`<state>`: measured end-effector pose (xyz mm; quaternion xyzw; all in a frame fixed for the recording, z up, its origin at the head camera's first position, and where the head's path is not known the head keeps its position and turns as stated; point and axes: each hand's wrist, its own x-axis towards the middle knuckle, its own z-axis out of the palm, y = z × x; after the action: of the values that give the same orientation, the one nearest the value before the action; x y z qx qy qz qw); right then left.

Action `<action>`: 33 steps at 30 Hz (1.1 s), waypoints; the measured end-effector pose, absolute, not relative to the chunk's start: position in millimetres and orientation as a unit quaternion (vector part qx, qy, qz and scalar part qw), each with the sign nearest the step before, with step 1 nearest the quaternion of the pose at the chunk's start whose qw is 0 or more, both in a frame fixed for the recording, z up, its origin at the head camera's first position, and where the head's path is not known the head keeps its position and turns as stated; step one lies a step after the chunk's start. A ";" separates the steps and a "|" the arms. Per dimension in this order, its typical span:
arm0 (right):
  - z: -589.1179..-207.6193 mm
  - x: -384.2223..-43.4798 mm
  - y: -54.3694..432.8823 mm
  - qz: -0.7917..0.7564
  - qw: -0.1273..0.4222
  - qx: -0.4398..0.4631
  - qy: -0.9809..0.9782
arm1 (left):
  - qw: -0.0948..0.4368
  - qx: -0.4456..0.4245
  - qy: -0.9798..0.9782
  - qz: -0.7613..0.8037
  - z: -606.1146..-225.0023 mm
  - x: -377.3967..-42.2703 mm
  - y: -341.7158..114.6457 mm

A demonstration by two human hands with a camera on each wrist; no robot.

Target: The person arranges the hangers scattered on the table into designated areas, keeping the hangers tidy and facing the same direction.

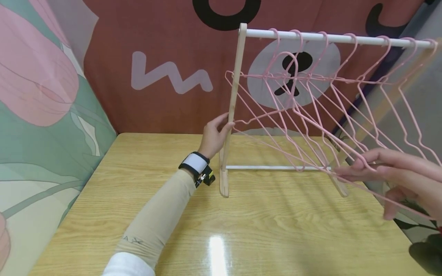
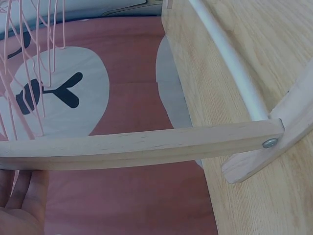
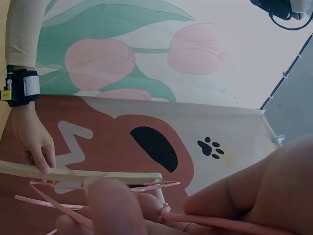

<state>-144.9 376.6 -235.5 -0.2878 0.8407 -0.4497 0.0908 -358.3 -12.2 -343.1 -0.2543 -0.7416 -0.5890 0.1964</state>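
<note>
A small clothes rack (image 1: pixel 236 80) with wooden posts and white rails stands on the table. My left hand (image 1: pixel 214 137) grips its left post about midway up, thumb in front; in the left wrist view, fingers of that hand (image 2: pixel 22 200) lie against the post. Several pink clothes hangers (image 1: pixel 389 45) hang in a row from the top rail (image 1: pixel 321 37). Nearer to me, my right hand (image 1: pixel 411 176) pinches one more pink hanger (image 1: pixel 296 67) by its right side. That hanger's hook stands below the rail, apart from it. Its left end is close to the left post.
The wooden table (image 1: pixel 155 207) reaches under the rack's feet, with a lower white rail (image 1: pixel 269 167) between them. A printed red-brown cloth (image 1: pixel 155 107) covers the wall behind. Floral cloth (image 1: pixel 41 115) hangs at the left. Dark leaves (image 1: pixel 426 255) show at the lower right.
</note>
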 end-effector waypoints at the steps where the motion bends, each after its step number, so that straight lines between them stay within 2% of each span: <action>1: -235.3 -142.8 375.6 -0.437 0.071 -0.277 0.852 | 0.197 -0.253 -0.743 -0.588 -342.7 -358.1 -12.3; 3: -234.0 -141.5 373.6 -0.427 0.052 -0.268 0.862 | 0.197 -0.252 -0.744 -0.587 -342.6 -358.2 -12.5; 6: -231.1 -145.6 371.8 -0.448 0.062 -0.289 0.844 | 0.197 -0.253 -0.745 -0.585 -343.0 -358.6 -12.9; 9: -224.5 -146.1 360.5 -0.435 0.054 -0.256 0.862 | 0.198 -0.255 -0.745 -0.584 -343.6 -359.3 -13.1; 12: -214.5 -143.9 341.0 -0.386 0.023 -0.238 0.891 | 0.199 -0.256 -0.745 -0.583 -343.6 -359.4 -13.4; 16: -202.7 -144.4 314.1 -0.372 0.005 -0.244 0.896 | 0.201 -0.256 -0.745 -0.582 -343.1 -359.4 -14.1; 25: -190.0 -159.3 274.6 -0.376 -0.026 -0.184 0.908 | 0.202 -0.254 -0.747 -0.580 -341.7 -358.8 -13.7; 29: -185.9 -164.7 264.0 -0.385 -0.020 -0.147 0.911 | 0.197 -0.250 -0.750 -0.579 -341.9 -357.5 -13.0; 33: -186.4 -171.1 256.8 -0.391 -0.013 -0.165 0.905 | 0.197 -0.248 -0.751 -0.579 -342.5 -357.0 -12.7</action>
<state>-171.1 256.8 -186.4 -0.1647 0.9054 -0.3912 -0.0134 -357.0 -12.7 -342.5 -0.2484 -0.7510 -0.5793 0.1967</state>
